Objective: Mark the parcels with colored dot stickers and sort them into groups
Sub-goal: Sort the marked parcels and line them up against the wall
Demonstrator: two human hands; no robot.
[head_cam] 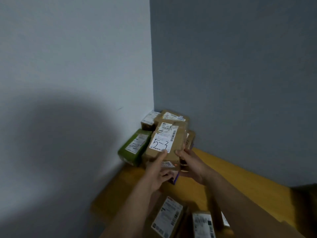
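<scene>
The brown parcel (pixel 167 143) is at the top of the corner pile (pixel 171 116) - the left hand (pixel 158 170) pinches its near edge, thumb on the label, and the right hand (pixel 190 164) curls its fingers round the side. If released crooked, it may slide and knock the green parcel (pixel 133 146).

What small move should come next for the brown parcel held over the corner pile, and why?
Probably lower the brown parcel onto the corner pile and release it: the left hand and right hand grip its near end, and it is right over other parcels beside the green parcel.
</scene>
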